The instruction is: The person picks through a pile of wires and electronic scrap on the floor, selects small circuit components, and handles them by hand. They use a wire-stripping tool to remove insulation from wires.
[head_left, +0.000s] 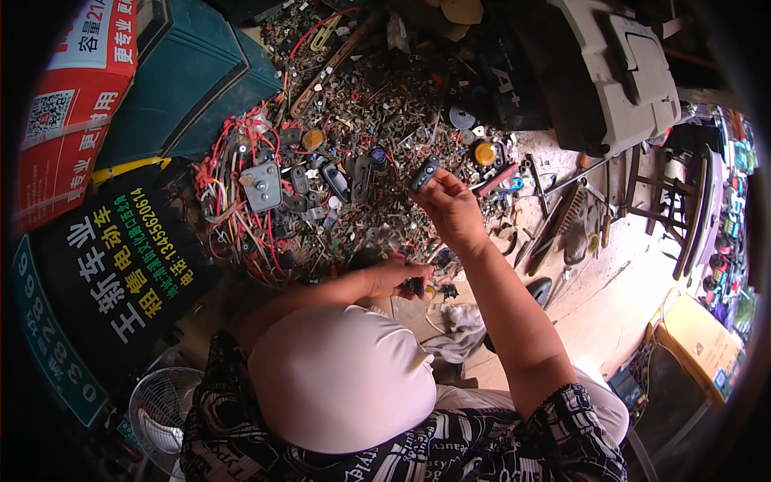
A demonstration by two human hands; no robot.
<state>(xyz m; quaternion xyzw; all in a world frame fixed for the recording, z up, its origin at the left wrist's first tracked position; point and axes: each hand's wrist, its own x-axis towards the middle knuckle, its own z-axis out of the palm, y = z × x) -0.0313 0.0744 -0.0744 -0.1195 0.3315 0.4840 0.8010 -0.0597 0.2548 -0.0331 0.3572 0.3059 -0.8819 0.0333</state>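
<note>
My right hand is raised over a wide heap of small parts. Its thumb and fingers pinch a small dark oblong piece with round marks on its face, which looks like a key fob. Lower and to the left, my left hand is closed around a small dark object, mostly covered by the fingers. Beneath both hands spreads the heap of screws and scraps. A grey metal plate with holes lies among red wires on its left side. Amber round reflectors also lie there.
Teal casing and a black sign panel stand at the left. A grey-beige plastic case is at the far right. Hand tools, a rag and a cardboard box lie rightward. A fan stands lower left.
</note>
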